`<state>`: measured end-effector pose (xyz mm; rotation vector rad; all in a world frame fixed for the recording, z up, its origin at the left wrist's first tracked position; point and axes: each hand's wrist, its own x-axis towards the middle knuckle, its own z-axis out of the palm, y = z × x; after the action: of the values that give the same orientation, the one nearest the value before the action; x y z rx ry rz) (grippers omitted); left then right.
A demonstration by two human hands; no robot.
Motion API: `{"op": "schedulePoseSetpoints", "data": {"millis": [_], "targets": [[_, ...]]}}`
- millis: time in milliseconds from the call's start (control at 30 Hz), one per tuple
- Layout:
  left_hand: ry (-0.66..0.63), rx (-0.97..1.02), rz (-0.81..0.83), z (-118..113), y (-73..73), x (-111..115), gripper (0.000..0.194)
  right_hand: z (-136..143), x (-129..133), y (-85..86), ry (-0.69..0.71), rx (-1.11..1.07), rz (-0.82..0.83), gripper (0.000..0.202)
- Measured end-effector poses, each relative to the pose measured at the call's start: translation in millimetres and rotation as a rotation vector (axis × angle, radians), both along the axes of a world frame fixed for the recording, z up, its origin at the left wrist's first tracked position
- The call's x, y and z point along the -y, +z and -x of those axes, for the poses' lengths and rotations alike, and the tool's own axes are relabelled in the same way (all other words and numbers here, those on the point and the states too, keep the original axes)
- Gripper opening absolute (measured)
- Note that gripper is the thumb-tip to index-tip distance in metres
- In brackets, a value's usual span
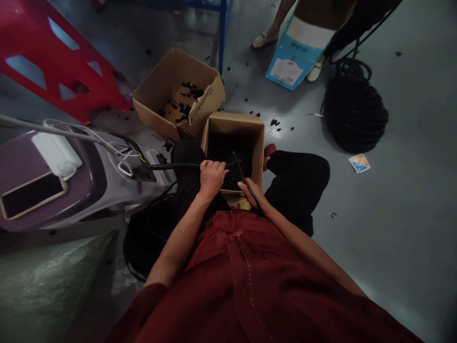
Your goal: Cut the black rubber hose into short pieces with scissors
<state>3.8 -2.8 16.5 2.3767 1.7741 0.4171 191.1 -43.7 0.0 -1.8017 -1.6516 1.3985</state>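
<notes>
My left hand (212,177) is closed around a black corrugated tube (173,166), which comes in from the left past my knee. Scissors (253,194) are in my right hand (257,190), their blades pointing away from me near the tube's end. Both hands are over the near part of a cardboard box (260,152) between my legs. Small black pieces (232,182) lie inside this box; their exact shape is too dark to make out.
A second cardboard box (150,107) holds scattered black pieces. On the left are a purple-grey machine (98,183) carrying a phone (34,194), and a red plastic stool (71,62). Coiled black tubing (355,109) lies right, near another person's shoes (266,39) and a blue box (289,59).
</notes>
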Motion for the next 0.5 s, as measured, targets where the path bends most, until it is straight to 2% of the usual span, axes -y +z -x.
{"op": "schedulePoseSetpoints", "data": {"millis": [500], "targets": [[-0.005, -0.042, 0.013, -1.1, 1.7, 0.4, 0.025, -1.2, 0.0, -5.6, 0.031, 0.145, -0.028, 0.032]]}}
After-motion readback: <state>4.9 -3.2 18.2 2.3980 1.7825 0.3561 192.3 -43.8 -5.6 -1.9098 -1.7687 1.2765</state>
